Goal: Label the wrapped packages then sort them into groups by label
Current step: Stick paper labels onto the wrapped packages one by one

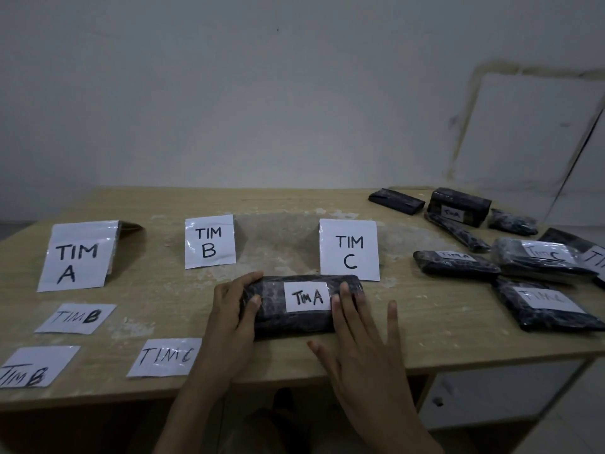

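Package [278,311]: L hand [229,319] grips, R hand [363,358] fingers [344,301] flat atop.

Both forearms are reaching forward from below. The left grip [234,309] is curling its fingers and thumb round the left end of the package [278,322]. The right grip [363,348] is lying flat, fingers [344,299] straight and spread, two fingertips pressing on the package's top

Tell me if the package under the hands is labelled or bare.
Labelled. A white slip reading TIM A lies on the package; the right hand presses its edge, the left hand grips the package's end.
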